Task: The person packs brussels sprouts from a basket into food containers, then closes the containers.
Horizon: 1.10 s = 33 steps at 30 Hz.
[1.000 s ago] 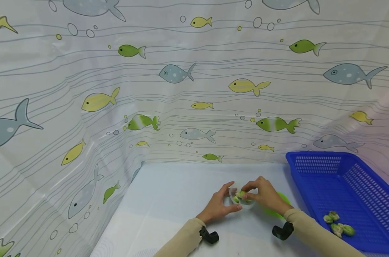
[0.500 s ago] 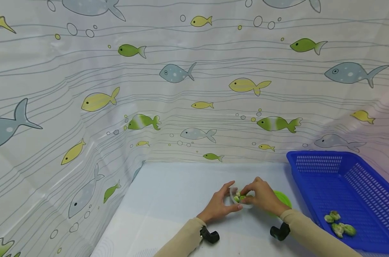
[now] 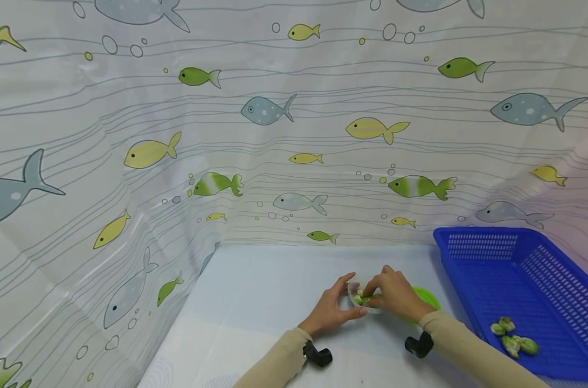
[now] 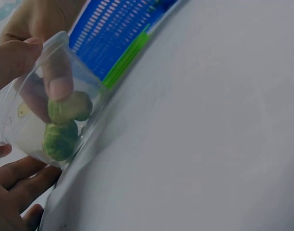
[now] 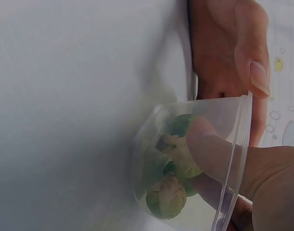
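Observation:
My left hand (image 3: 330,310) holds a clear plastic tub (image 5: 223,111) at its side, thumb at the rim and fingers spread round the wall. The tub stands on the white table. From the right, my right hand (image 3: 395,293) reaches down inside it, thumb and fingers on a Brussels sprout (image 4: 72,107). Below that sprout in the left wrist view, another Brussels sprout (image 4: 60,140) lies in the tub. The right wrist view shows several sprouts together at the tub's bottom; the right fingertips are partly hidden behind them.
A bright green round lid (image 3: 427,297) lies just right of the tub, partly covered by my right forearm. Farther right stands a blue perforated basket (image 3: 485,235) with several Brussels sprouts (image 3: 512,345) near its front left corner. A fish-patterned sheet (image 3: 294,178) hangs behind.
My right hand has moved slightly left and deeper into the tub, lowering the sprout among the others. More of the green lid shows now. My left hand has stayed put.

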Available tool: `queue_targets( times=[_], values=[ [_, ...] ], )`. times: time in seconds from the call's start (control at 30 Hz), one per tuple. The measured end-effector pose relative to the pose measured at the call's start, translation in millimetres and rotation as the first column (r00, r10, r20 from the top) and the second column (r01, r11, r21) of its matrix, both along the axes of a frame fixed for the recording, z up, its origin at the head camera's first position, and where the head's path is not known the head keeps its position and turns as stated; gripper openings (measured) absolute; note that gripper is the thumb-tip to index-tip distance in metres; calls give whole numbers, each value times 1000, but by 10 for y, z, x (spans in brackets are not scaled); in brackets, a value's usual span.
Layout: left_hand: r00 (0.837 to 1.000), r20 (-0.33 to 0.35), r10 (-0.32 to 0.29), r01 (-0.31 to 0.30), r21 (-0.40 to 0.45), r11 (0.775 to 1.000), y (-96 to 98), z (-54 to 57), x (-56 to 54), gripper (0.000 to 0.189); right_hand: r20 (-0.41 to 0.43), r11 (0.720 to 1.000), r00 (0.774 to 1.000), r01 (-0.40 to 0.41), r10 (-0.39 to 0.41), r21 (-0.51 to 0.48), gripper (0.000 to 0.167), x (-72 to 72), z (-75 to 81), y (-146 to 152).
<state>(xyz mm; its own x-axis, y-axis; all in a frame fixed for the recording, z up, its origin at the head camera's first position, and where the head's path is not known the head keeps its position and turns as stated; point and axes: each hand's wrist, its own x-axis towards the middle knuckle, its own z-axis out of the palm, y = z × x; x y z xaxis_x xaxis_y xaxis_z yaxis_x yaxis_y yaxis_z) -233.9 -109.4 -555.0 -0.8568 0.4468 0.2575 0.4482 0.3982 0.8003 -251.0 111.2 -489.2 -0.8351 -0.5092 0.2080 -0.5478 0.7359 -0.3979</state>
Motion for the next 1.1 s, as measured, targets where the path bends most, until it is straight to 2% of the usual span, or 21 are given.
queue_targets(
  times=[0.33, 0.5, 0.8, 1.1],
  values=[
    [1000, 20, 11, -11, 4, 1000, 14, 22, 24, 90, 4, 998, 1000, 20, -20, 64, 13, -14, -3, -23],
    [1000, 18, 8, -8, 5, 1000, 15, 36, 40, 90, 12, 997, 1000, 2, -3, 77, 12, 5, 17, -27],
    [1000, 7, 7, -7, 8, 1000, 15, 44, 38, 90, -20, 994, 999, -39, 41, 103, 11, -2, 26, -34],
    [1000, 0, 1, -1, 14, 1000, 7, 24, 30, 89, -47, 998, 999, -15, 18, 64, 13, 0, 3, -70]
  ],
)
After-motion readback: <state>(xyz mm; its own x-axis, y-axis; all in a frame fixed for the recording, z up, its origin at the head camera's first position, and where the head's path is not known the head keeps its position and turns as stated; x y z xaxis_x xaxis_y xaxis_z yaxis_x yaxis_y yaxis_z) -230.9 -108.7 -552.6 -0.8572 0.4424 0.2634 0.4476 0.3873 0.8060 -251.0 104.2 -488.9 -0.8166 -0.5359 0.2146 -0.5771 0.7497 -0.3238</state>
